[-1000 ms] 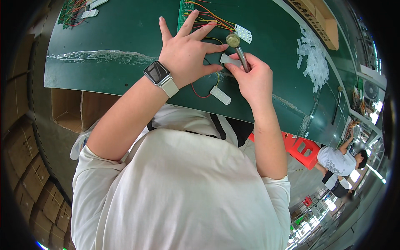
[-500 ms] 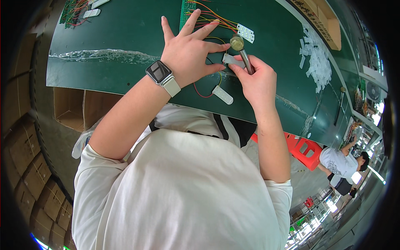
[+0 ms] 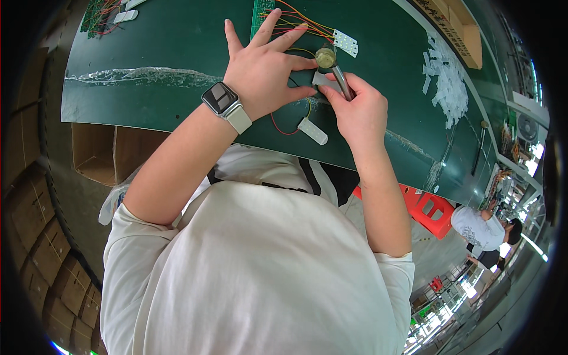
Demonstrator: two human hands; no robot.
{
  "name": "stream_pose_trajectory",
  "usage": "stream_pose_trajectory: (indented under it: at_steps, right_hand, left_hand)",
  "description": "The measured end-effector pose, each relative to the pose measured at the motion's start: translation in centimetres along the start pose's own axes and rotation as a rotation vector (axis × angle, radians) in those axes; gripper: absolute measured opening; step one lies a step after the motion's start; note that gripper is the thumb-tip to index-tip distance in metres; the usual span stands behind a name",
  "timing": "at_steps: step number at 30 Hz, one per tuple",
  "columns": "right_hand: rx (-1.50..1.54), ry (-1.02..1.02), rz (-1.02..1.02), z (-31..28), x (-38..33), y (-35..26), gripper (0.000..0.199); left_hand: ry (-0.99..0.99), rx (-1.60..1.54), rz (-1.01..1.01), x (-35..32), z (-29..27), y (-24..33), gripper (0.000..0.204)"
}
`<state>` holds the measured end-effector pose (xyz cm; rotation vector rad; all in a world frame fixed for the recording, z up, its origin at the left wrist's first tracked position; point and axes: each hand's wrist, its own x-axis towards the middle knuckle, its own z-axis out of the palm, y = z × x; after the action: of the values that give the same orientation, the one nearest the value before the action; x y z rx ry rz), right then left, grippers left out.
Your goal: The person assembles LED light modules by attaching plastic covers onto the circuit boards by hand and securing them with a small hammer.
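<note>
Green-topped workbench (image 3: 177, 47) fills the upper part of the view, open cardboard box (image 3: 94, 148) below its left edge, red plastic stool (image 3: 435, 214) off to the right. Left hand (image 3: 260, 74) is palm-down with fingers spread, nothing gripped, index and thumb tips near the work spot. Right hand (image 3: 364, 112) is closed around the metal shaft of a round-headed tool (image 3: 339, 77), yellowish head pointing away from the person. Pile of translucent strips (image 3: 448, 89) sits well right of both hands. Green circuit board (image 3: 257, 18) is beyond the left fingers, partly cut off by the top edge. Smartwatch (image 3: 220, 99) on left wrist. White perforated-looking plate (image 3: 345, 43) lies beyond the tool head, red and yellow wires running to it. Smaller oblong white module (image 3: 312, 131) lies near the bench's front edge, wired too. Whitish strip (image 3: 325, 81) is between the hands, at the right thumb tip; can't tell if pinched or just touched
</note>
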<state>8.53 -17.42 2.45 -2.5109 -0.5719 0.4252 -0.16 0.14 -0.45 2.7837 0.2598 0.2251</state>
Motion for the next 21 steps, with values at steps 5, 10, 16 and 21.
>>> stream_pose_trajectory:
  at_steps: [5, 10, 16, 21]
  right_hand:
    - [0.007, 0.052, -0.04, 0.3, -0.1, 0.3, 0.02]
    - [-0.006, 0.069, -0.041, 0.4, -0.2, 0.4, 0.021]
    - [0.001, 0.063, -0.04, 0.1, -0.3, 0.6, 0.022]
    - [0.074, 0.135, -0.063, -1.3, -0.8, 0.4, 0.025]
  left_hand:
    - [0.0, 0.049, 0.071, 0.1, 0.0, -0.3, 0.044]
    - [-0.043, -0.036, 0.065, 0.4, -0.5, -0.5, 0.044]
    - [-0.092, -0.111, 0.051, 0.6, -0.8, -0.3, 0.045]
    - [0.019, -0.057, 0.092, 0.2, 0.0, -0.5, 0.047]
